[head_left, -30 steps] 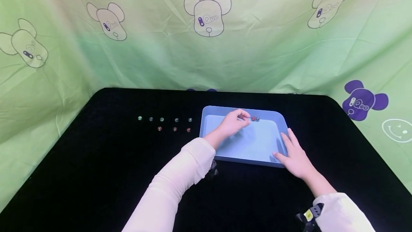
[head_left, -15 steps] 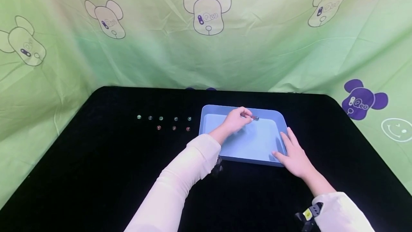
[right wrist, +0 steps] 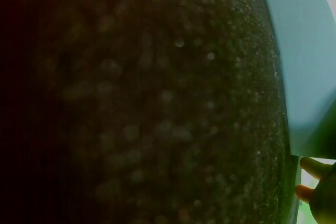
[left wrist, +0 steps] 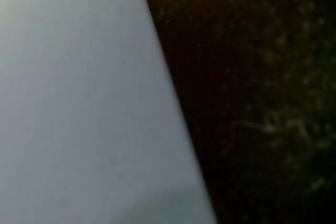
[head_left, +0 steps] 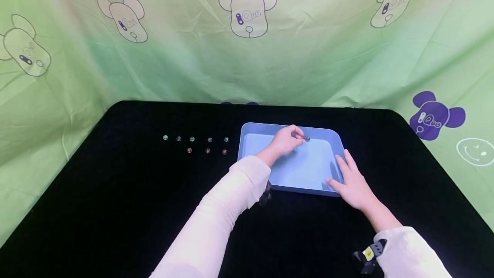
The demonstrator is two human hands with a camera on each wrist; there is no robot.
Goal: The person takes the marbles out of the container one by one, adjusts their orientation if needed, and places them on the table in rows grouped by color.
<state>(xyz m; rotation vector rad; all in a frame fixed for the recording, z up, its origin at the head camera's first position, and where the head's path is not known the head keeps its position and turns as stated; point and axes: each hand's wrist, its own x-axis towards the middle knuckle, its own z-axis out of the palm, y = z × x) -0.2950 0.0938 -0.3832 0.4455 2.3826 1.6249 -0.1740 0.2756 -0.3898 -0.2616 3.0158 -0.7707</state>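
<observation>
In the head view my left hand (head_left: 285, 140) reaches into the far part of the blue tray (head_left: 301, 190). Its thumb and fingertips come together on a small red, round, glassy piece, mostly hidden behind them. Right beside those fingertips lies a dark round glassy piece (head_left: 307, 139). My right hand (head_left: 355, 185) rests at the tray's right rim with its fingers spread. The right wrist view catches the tray's outer wall (right wrist: 304, 51) and fingers (right wrist: 314, 168) at its right edge. In the left wrist view only the tray's wall (left wrist: 94, 103) and dark cloth show.
Left of the tray, several small round pieces lie in two rows on the black cloth (head_left: 135, 209): greenish and bluish ones (head_left: 192, 139) behind, reddish ones (head_left: 208, 151) in front. A green printed curtain (head_left: 173, 67) stands around the table's back and sides.
My left hand has moved slightly right in the tray, and its fingertips now cover the red piece beside the dark one. The right hand has stayed at the rim.
</observation>
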